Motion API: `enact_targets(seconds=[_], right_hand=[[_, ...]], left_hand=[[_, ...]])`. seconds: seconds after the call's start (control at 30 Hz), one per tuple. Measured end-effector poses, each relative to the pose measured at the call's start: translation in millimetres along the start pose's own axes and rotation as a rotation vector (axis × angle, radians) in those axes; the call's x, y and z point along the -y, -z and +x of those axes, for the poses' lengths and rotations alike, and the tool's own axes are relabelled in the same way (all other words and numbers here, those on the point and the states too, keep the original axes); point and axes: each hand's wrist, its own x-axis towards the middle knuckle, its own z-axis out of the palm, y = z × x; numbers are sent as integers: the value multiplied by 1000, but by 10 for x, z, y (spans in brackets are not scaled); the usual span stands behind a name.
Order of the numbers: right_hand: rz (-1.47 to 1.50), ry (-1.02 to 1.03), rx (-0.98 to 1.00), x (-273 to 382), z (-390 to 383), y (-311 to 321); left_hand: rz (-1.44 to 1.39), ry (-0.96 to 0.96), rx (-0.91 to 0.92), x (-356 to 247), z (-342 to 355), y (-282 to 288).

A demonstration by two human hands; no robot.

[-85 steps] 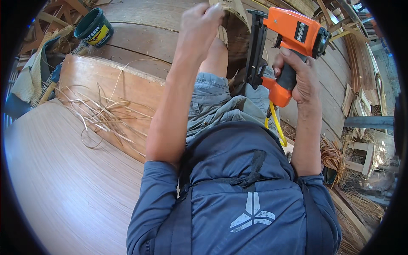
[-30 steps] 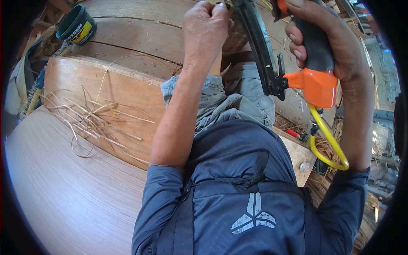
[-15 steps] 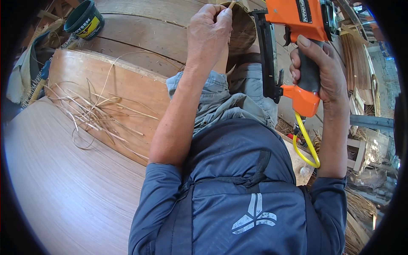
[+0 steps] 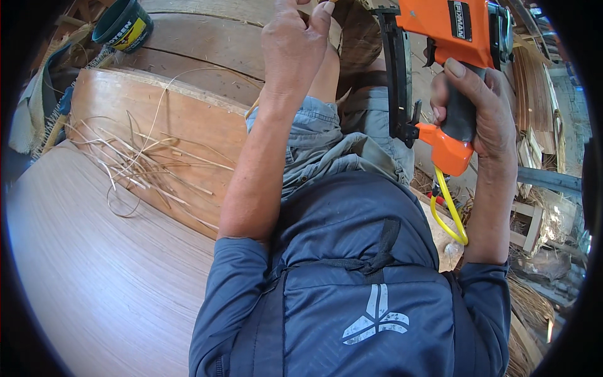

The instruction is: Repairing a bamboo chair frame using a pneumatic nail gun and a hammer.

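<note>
My right hand (image 4: 480, 110) grips the black handle of an orange nail gun (image 4: 449, 28), held up at the top right with its black magazine (image 4: 397, 75) pointing down. A yellow coiled hose (image 4: 447, 217) hangs from the gun's base beside my right forearm. My left hand (image 4: 294, 47) reaches to the top edge. Its fingers pinch the pale rim strip of a brown woven rattan piece (image 4: 359, 34), which lies just left of the gun. The fingertips are cut off by the frame edge. My knees in grey shorts (image 4: 326, 147) lie below both hands.
A curved wooden panel (image 4: 195, 119) at the left carries loose rattan strips (image 4: 135, 166). A dark green tub (image 4: 124, 25) stands at the top left on wooden planks. A pale veneer sheet (image 4: 94, 276) fills the lower left. Timber offcuts and rattan scraps (image 4: 534, 207) pile up at the right.
The nail gun swung from a tilt with its nose by my left hand to an upright hold at the top right. My left hand stayed on the woven piece.
</note>
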Motion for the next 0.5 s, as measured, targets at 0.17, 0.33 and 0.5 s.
enact_targets(seconds=[0.17,0.33,0.5], right_hand=[[-32,-6,-9,-12,-10,-28],[-9,-6,-10,-13,-17,-9],[-15,5,-7,-17,-6,-2]], left_hand=[[21,-144,-11,138,25,19],[80,-370,-26,259,109,-8],[62,-233,65,197,175,42]])
